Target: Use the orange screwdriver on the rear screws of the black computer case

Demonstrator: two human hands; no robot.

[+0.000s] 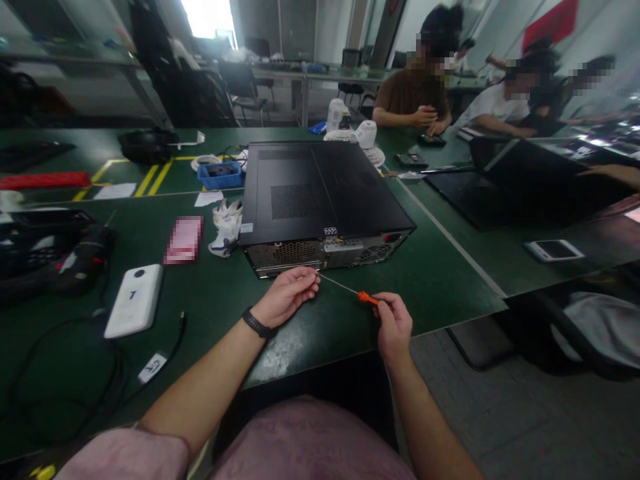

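My right hand (395, 325) grips the orange handle of a screwdriver (367, 297), its thin metal shaft pointing left. At the tip of that shaft, the fingers of my left hand (290, 293) are pinched together; whether a small screw sits between them is too small to make out. Both hands are just in front of a black desktop computer case (320, 187), which lies on its side. Its metal rear panel, with vents and a fan grille, faces me. A pair of white work gloves (226, 227) lies against the case's left side.
Left of the case are a white power bank (134, 300), a pink pixelated packet (184, 240), a blue parts bin (220, 175) and black cables (180, 333). A phone (554, 251) and an open laptop (520, 173) lie to the right. Several people sit across the green table (450, 280).
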